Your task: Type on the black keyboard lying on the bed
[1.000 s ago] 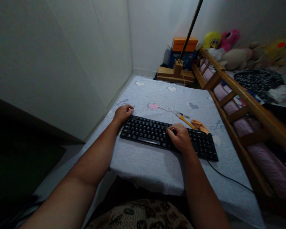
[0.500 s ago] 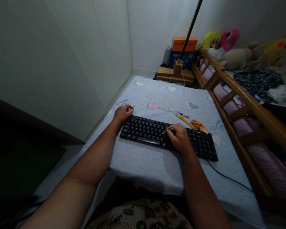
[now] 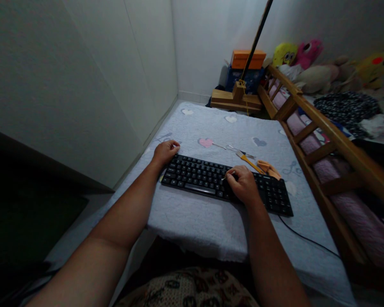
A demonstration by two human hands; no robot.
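Observation:
A black keyboard (image 3: pixel 198 172) lies at a slant on the cloth-covered table. My left hand (image 3: pixel 165 152) rests at its back left corner, fingers loosely curled and nothing visible in them. Over the right half of the keys, my right hand (image 3: pixel 241 182) is closed in a pinch on a thin cotton swab (image 3: pixel 224 178), whose pale tip points left onto the keys. Its palm hides some keys. Behind the keyboard lie a brush (image 3: pixel 250 163) with a yellow handle, a thin white stick (image 3: pixel 219 146), a slim metal tool (image 3: pixel 243 152) and a crumpled orange-brown cloth (image 3: pixel 269 169).
The keyboard cable (image 3: pixel 307 238) runs off to the right. A wooden bed rail (image 3: pixel 333 123) borders the table's right side, with soft toys (image 3: pixel 310 53) beyond. A pale panel (image 3: pixel 131 85) stands to the left. Boxes (image 3: pixel 248 59) and a wooden stand (image 3: pixel 235 98) are behind.
My right hand has shifted slightly to the right with the cotton swab, its tip moving over the keys. My left hand and the keyboard have stayed in place.

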